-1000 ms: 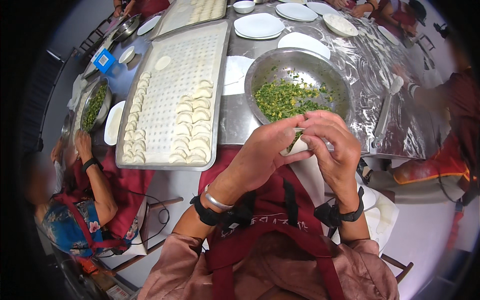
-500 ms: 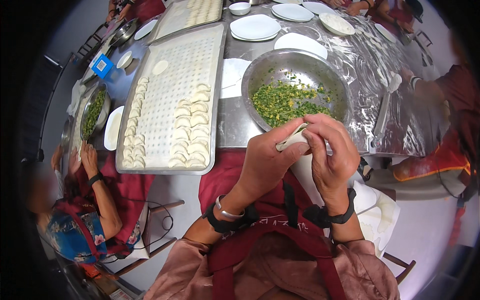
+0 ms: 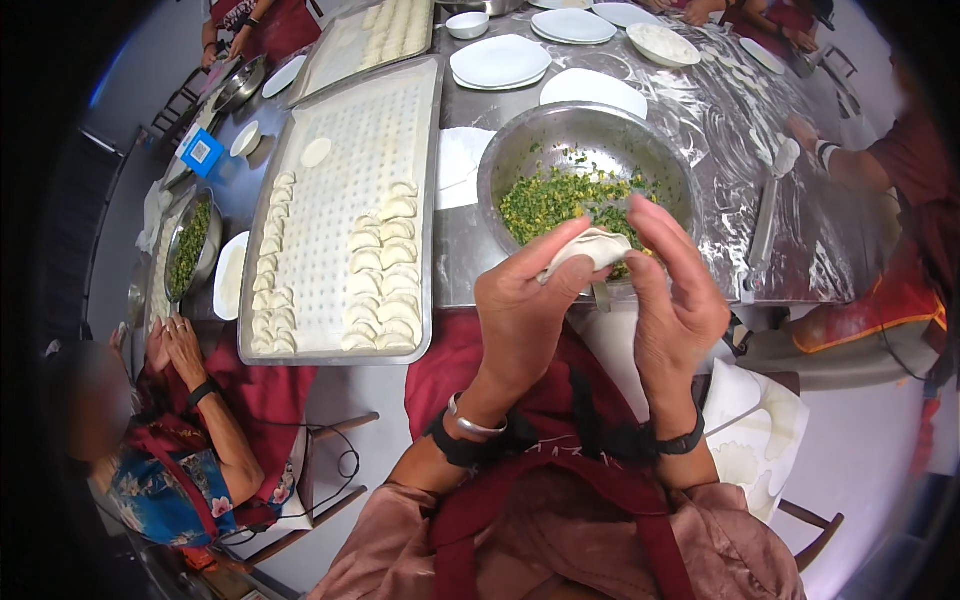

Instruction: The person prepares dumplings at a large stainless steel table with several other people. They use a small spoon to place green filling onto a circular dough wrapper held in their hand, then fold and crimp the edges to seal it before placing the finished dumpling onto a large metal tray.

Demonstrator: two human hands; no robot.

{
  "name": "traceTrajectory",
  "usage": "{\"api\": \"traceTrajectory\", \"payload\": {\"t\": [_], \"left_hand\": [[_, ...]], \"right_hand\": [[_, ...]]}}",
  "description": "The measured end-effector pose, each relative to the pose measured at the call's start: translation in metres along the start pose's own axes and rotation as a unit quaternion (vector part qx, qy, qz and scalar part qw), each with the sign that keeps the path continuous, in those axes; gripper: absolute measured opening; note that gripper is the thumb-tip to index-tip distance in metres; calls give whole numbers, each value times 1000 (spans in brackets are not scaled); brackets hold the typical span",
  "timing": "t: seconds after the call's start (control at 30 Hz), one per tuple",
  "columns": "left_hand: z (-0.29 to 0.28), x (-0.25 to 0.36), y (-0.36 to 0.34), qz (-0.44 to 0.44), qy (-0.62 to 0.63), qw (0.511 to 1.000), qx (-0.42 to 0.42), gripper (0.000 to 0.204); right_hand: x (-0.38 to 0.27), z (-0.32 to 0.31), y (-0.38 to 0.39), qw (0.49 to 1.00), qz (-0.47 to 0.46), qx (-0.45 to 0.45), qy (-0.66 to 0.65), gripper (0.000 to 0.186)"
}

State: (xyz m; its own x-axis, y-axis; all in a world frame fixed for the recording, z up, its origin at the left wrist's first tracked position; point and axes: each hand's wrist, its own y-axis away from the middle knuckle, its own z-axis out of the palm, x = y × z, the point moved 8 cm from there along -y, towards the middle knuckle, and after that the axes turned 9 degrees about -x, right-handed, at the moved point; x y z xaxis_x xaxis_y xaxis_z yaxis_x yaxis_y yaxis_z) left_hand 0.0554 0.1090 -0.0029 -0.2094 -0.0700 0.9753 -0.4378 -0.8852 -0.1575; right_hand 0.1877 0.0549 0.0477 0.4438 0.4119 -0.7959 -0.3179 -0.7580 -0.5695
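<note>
A folded pale dumpling [image 3: 590,250] rests in my left hand [image 3: 520,315], pinched between thumb and fingers, with its edge closed. My right hand [image 3: 682,310] is at its right end, thumb and fingers apart; I cannot tell whether the thumb still touches the dough. Both hands hover over the near rim of a large steel bowl [image 3: 500,150] of chopped green and yellow filling [image 3: 540,205]. A narrow metal strip [image 3: 601,296] shows below the dumpling, mostly hidden. Left of the bowl, a perforated tray [image 3: 330,215] carries rows of finished dumplings [image 3: 380,280] and one round wrapper [image 3: 316,152].
White plates [image 3: 500,62] and a bowl of white flour-like stuff [image 3: 663,45] stand behind the steel bowl. A long-handled metal tool [image 3: 765,220] lies on the floury table at right. Co-workers sit on both sides; one at left has hands [image 3: 180,350] near another filling bowl [image 3: 190,250].
The dumpling, earlier gripped by both hands with green filling showing, is now closed in my left hand. My right fingers have spread away from it. The left co-worker's hands have come together.
</note>
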Motion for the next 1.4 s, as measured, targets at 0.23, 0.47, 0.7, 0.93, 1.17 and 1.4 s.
{"api": "traceTrajectory", "payload": {"t": [0.23,0.47,0.7,0.93,1.17,1.4], "left_hand": [[-3,1,-1,69,121,989,45,34],[0,1,3,91,134,986,27,33],[4,-2,5,84,132,988,11,33],[5,-1,8,105,91,990,-4,34],[2,-4,7,79,70,994,-21,34],[0,1,13,102,91,991,4,34]], "right_hand": [[29,10,16,974,148,-33,-167,25],[23,13,15,983,110,-17,-146,22],[10,6,9,994,77,-8,-74,15],[7,0,6,997,14,-60,-40,17],[20,13,7,973,118,-77,-184,31],[9,12,7,992,28,-89,-85,24]]}}
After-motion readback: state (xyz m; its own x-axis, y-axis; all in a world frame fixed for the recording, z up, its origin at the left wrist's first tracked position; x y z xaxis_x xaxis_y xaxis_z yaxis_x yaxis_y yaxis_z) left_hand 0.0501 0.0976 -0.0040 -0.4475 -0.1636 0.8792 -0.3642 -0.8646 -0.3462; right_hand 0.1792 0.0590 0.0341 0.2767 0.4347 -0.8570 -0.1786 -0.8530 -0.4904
